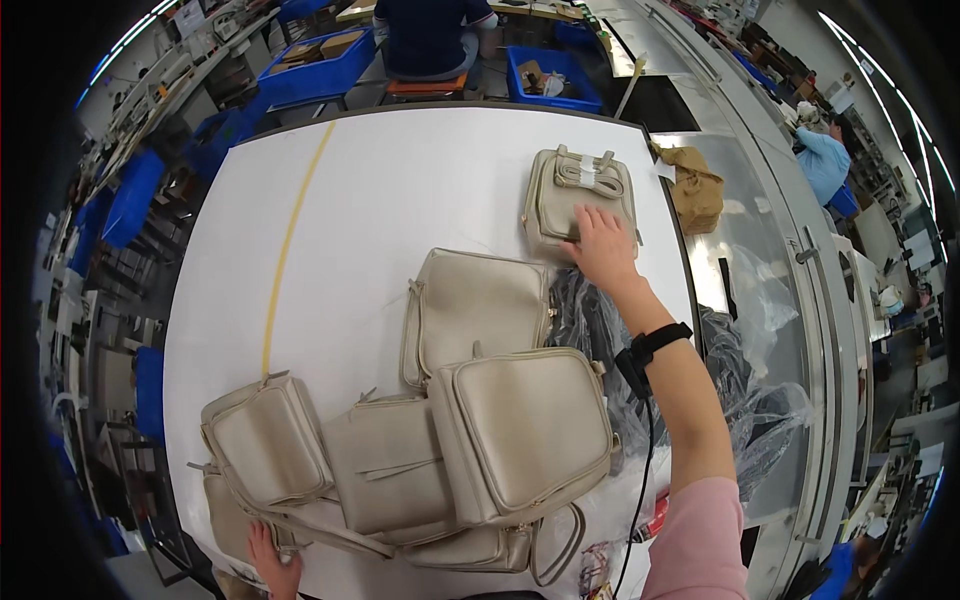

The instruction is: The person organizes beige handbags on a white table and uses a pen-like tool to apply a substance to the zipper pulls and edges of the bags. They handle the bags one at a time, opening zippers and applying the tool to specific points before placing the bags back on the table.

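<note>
My right hand rests with fingers spread on the front of a beige backpack at the far right of the white table. That bag has its straps rolled up and bound with a pale band. At the near left, my left hand lies with fingers stretched out against a beige bag, partly hidden under another small backpack. Between my hands, several more beige bags are piled up, a large backpack on top and another backpack just behind it.
Dark clear-plastic bags lie right of the pile. A brown cloth bundle sits on the metal surface beyond the table's right edge. Blue crates stand past the far edge, near a seated person. A yellow line crosses the white tabletop.
</note>
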Available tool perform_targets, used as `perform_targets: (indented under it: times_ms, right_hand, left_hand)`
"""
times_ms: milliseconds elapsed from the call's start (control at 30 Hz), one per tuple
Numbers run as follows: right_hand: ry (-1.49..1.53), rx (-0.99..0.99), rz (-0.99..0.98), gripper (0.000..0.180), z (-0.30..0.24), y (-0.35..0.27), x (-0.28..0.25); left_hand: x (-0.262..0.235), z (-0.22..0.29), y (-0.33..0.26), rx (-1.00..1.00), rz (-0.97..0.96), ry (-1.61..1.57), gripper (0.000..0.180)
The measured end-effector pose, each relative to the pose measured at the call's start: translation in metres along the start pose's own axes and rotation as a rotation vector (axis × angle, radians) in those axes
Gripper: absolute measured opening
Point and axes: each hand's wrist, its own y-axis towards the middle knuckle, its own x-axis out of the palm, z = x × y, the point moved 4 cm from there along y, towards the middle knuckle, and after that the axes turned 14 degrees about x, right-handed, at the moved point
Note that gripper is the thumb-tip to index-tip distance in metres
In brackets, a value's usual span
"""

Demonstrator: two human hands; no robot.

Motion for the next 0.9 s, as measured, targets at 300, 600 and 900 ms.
perform_targets:
  times_ms: [300,600,900]
  right_hand:
    - [-0.044,-0.175,-0.3,0.02,0.004,-0.007,0.035]
    - [-0.033,-0.047,-0.267,0.018,0.008,-0.007,-0.082]
    - [0.121,-0.218,-0.397,0.018,-0.015,-0.119,-0.194]
  left_hand:
    - [-0.008,0.01,-0.001,-0.076,-0.065,-0.009,0.079]
    - [-0.004,0.003,0.002,-0.027,-0.036,-0.024,0.083]
    - [0.013,-0.015,-0.011,0.052,0.066,-0.015,0.079]
